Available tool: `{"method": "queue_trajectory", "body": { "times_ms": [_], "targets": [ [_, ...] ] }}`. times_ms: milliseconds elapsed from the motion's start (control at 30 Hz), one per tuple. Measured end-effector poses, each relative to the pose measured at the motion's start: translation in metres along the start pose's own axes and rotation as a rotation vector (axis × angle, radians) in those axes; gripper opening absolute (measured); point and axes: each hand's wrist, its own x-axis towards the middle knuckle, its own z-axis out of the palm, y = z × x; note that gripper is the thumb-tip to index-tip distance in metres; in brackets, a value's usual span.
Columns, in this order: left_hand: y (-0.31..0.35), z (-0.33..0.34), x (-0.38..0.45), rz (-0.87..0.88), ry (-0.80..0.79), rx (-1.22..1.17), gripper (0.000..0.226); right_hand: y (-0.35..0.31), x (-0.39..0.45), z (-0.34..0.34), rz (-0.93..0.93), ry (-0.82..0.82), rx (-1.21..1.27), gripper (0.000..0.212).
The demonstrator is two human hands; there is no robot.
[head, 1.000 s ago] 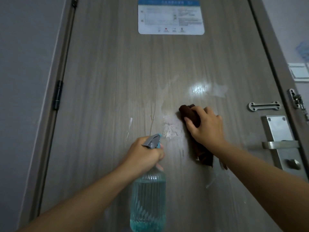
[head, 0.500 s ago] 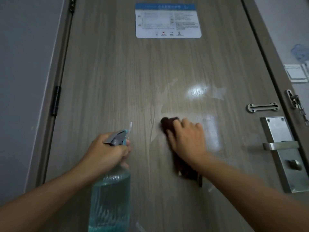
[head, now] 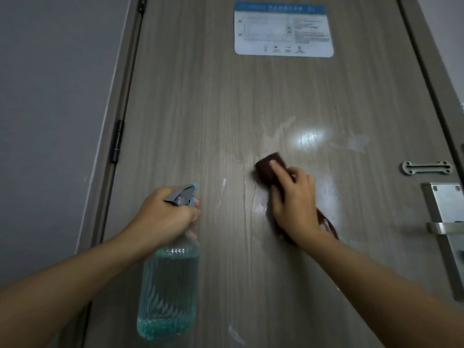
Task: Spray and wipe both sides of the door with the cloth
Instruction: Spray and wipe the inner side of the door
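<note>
Nearest the camera, the left hand was clenched round the neck of the spray bottle, forefinger by the trigger, grey nozzle aimed at the door. The bottle hung upright, blue liquid filling most of it. Vs half a sec earlier it sat a bit further right and slightly higher in the view.

Beyond it, the right hand pressed the dark brown cloth flat against the door, fingers spread over it, grasping it — one end stuck out past the fingertips, the other trailed below the wrist. Half a sec before, hand & cloth were lower and more to the left; they'd since swept up and right toward the shiny wet patch.

Thin wet streaks ran down the wood between the two hands.

Further off: lever handle and latch plate at the right edge, hinge at the left, blue-and-white notice up top — text too blurred to read.
</note>
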Motion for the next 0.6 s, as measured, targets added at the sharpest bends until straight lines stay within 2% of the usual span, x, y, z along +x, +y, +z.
{"method": "queue_trajectory", "body": {
  "times_ms": [100,167,333,400,467,533,600],
  "targets": [
    [-0.002,-0.002,0.005,-0.002,0.001,-0.010,0.021,-0.005,0.035,0.013,0.249,0.107,-0.133,0.054],
    [-0.002,-0.003,0.008,0.002,0.013,-0.021,0.016,-0.025,0.037,0.023,0.239,0.087,-0.180,0.060],
    [-0.005,-0.006,0.013,-0.018,0.035,-0.067,0.025,-0.051,-0.014,0.027,-0.254,-0.279,-0.049,0.090],
    [-0.006,-0.007,0.013,-0.016,0.033,-0.065,0.032,-0.040,-0.007,0.028,-0.325,-0.250,-0.011,0.084],
    [-0.007,-0.008,0.013,-0.005,0.034,-0.055,0.035,-0.030,0.018,0.034,-0.216,-0.115,0.018,0.068],
    [-0.009,-0.008,0.014,0.001,0.028,-0.043,0.038,-0.035,0.045,0.039,-0.029,-0.003,-0.005,0.059],
    [-0.013,-0.008,0.016,0.003,0.034,-0.038,0.040,-0.051,0.052,0.048,0.067,0.030,-0.006,0.055]
  ]
}}
